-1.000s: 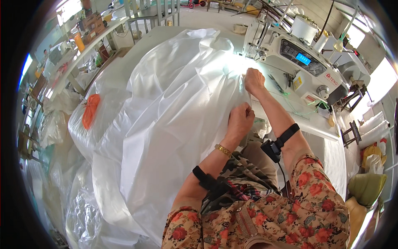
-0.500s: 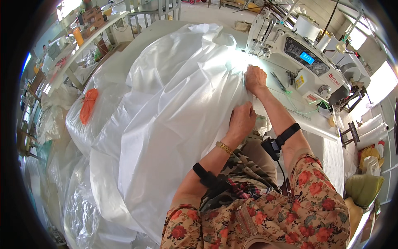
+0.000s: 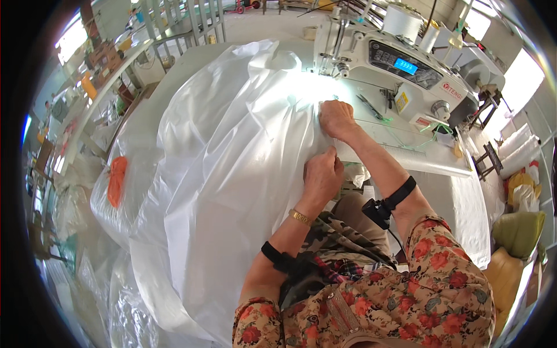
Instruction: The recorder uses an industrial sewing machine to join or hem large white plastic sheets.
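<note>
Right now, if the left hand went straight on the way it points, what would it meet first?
Probably the right hand, just ahead of the left hand, though depth is unclear.

A white sheet point(image 3: 226, 197) is held along its right edge by the left hand point(image 3: 322, 177) and, nearer the brightly lit sewing machine point(image 3: 362, 55), by the right hand point(image 3: 336, 120); it is spread across the tabletop point(image 3: 180, 74).

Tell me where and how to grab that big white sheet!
Probably pinch the sheet by its right edge, coming from the right. It's floppy and spreads leftward in loose folds, so grabbing the middle might just bunch it up. The left hand and right hand are both at that edge.
</note>
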A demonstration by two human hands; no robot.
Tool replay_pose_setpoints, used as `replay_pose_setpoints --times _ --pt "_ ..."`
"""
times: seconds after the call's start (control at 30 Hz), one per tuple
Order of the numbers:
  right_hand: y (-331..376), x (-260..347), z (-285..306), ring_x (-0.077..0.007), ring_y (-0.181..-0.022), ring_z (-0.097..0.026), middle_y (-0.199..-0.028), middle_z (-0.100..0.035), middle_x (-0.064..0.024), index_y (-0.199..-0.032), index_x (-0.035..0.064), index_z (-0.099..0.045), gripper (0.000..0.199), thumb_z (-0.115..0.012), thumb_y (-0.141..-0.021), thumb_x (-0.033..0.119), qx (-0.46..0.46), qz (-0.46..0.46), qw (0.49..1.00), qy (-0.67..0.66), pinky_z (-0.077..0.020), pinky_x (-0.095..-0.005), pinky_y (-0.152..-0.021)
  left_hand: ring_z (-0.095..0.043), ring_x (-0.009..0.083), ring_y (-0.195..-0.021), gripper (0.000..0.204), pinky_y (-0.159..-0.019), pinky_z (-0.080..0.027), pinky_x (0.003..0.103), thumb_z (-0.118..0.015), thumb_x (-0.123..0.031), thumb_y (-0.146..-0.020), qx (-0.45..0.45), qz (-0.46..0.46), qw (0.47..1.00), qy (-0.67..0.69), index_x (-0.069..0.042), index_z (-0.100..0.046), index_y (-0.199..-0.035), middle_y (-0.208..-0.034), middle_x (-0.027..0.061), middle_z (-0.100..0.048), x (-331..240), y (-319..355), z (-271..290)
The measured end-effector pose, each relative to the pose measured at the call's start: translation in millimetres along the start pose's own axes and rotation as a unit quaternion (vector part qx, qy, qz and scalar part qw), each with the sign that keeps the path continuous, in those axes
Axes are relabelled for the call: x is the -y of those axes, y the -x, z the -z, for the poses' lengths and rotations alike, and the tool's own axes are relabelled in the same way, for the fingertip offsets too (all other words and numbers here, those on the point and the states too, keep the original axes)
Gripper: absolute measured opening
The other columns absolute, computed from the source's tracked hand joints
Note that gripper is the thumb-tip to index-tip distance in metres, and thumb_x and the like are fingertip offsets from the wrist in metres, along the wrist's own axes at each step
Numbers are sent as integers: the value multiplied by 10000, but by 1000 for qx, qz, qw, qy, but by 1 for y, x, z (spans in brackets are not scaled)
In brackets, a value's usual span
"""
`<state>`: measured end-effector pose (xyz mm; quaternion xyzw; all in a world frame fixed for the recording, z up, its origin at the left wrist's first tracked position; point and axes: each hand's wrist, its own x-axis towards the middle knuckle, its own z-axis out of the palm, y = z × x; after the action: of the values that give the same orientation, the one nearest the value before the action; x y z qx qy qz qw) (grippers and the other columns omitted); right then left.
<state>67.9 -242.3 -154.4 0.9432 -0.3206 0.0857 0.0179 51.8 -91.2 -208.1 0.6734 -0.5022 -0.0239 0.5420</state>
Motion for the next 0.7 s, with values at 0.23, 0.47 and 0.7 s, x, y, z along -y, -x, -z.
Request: replay_pose_setpoints --times 0.23,0.47,0.7 --pt "-10 1 -6 -333 -865 -681 -872 -691 -206 -831 23 -715 171 -556 -771 17 -16 20 1000 1 -502 -419 -765 -573 453 -700 122 -636 -438 505 -551 -85 -825 -12 1 998 -59 17 -535 -760 -689 252 -577 6 -17 -3" --pt "-13 5 -10 -323 -869 -676 -885 -690 -192 -819 24 -694 160 -537 -789 30 -1 -15 999 -40 -489 -415 -780 -578 440 -690 145 -623 -432 513 -553 -105 -866 -31 47 996 -68 1 -537 -769 -670 226 -578 6 -5 -7" --pt "7 7 -20 -300 -864 -661 -885 -685 -151 -831 49 -660 147 -513 -819 52 -54 -63 991 -103 -410 -424 -808 -595 339 -647 224 -590 -455 425 -679 -214 -852 167 104 980 5 -37 -543 -864 -693 154 -573 48 137 -5"
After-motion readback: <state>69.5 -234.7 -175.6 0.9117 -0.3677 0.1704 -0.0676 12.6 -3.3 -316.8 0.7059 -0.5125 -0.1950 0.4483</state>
